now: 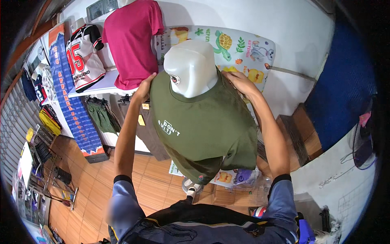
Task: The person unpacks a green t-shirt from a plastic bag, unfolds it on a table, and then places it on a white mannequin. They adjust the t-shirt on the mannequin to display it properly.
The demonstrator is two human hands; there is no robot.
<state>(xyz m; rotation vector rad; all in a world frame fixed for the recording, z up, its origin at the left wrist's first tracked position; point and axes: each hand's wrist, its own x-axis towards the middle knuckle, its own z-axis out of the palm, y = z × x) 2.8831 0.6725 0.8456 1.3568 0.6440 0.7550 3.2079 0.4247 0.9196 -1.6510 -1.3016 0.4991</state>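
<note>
An olive-green T-shirt (201, 125) with a small white print on its chest hangs on a white mannequin torso (193, 64), whose neck stub rises through the collar. At the shirt's left shoulder, my left hand (146, 87) grips the fabric, its fingertips partly hidden behind the edge. My right hand (240, 83) holds the opposite shoulder near the collar, thumb and fingers on the cloth. One sleeve droops in folds at the lower right. Beneath the hem, the round foot of the mannequin's stand (199, 188) shows near my shoe.
Left of me, a magenta T-shirt (134, 45) and a printed jersey (85, 58) stand on a white shelf (100, 87) above hanging shorts (102, 114). A patterned mat (262, 52) leans on the wall behind. Cardboard boxes (292, 137) sit at right, by a blue curtain (341, 82).
</note>
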